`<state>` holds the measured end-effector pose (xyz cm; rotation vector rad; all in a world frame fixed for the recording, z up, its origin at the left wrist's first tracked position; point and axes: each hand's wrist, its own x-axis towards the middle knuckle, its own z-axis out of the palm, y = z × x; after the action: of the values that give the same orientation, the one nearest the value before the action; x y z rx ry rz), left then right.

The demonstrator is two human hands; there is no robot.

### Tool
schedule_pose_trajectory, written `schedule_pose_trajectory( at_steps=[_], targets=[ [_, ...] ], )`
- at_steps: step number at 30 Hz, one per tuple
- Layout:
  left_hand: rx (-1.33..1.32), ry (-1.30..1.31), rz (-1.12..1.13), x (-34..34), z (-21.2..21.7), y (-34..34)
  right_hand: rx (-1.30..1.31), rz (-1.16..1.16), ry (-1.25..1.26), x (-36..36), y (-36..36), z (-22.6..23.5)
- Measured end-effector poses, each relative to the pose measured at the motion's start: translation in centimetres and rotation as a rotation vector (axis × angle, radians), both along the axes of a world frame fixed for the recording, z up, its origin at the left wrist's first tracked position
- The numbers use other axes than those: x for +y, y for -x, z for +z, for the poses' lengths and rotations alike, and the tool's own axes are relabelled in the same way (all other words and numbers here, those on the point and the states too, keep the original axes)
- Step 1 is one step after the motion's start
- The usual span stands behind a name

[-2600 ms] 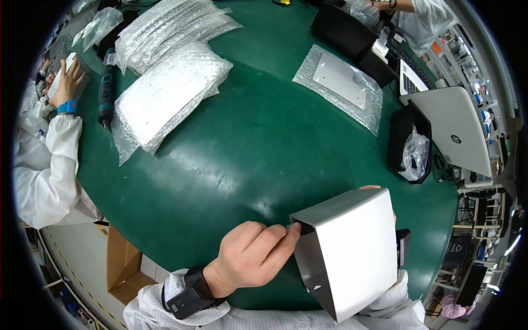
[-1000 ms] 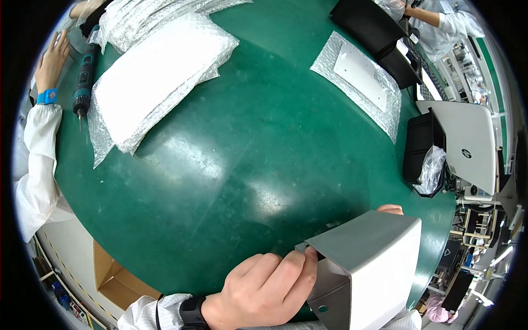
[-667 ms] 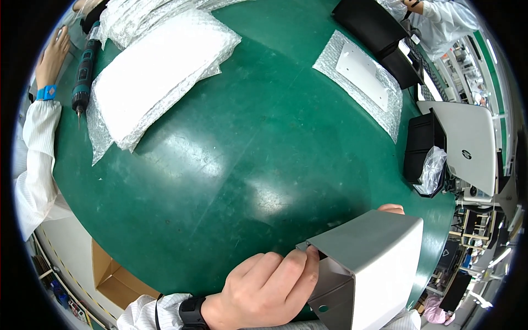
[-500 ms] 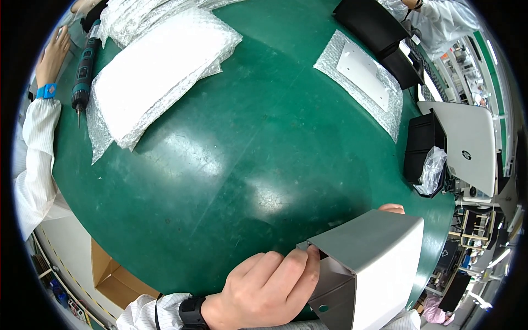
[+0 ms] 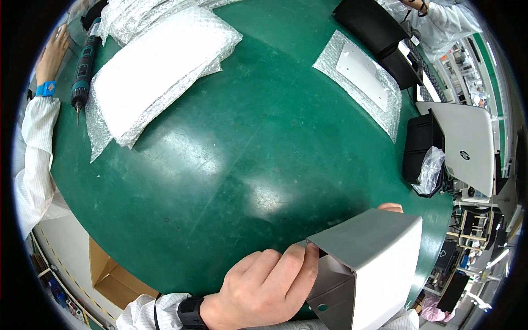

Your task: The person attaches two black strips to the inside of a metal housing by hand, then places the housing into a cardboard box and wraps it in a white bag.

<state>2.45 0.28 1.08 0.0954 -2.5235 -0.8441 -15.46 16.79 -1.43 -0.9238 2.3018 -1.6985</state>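
At five o'clock: grey-white metal housing (image 5: pixel 388 269), tilted, open end facing nine. Pinched at its ten-o'clock corner by curled left hand (image 5: pixel 264 286). Apparently steadied along the one-o'clock edge by right hand (image 5: pixel 391 207), mostly hidden, grip impossible to tell. Well apart, toward ten-thirty, perhaps for working room: bubble-wrapped bundle (image 5: pixel 165 71).

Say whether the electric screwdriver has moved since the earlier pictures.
No: against the bubble-wrapped stack, the screwdriver lies in the same spot, though the view shifted.
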Motion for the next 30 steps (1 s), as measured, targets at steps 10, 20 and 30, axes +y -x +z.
schedule_pose_trajectory(
  at_steps=[10, 20, 30],
  targets=[
    [0.103, -0.243, -0.001, -1.2, -2.2, -0.4, -0.018, -0.019, 0.005, -0.3, -1.6, -0.3],
    [-0.281, -1.158, -0.198, -1.5, -2.0, 1.5, -0.030, -0.041, -0.050, -1.4, 2.7, 0.6],
    [-0.460, -1.301, -0.155, -1.2, -2.2, 2.2, -0.045, -0.055, -0.127, 2.0, -3.7, -0.1]
  ],
)
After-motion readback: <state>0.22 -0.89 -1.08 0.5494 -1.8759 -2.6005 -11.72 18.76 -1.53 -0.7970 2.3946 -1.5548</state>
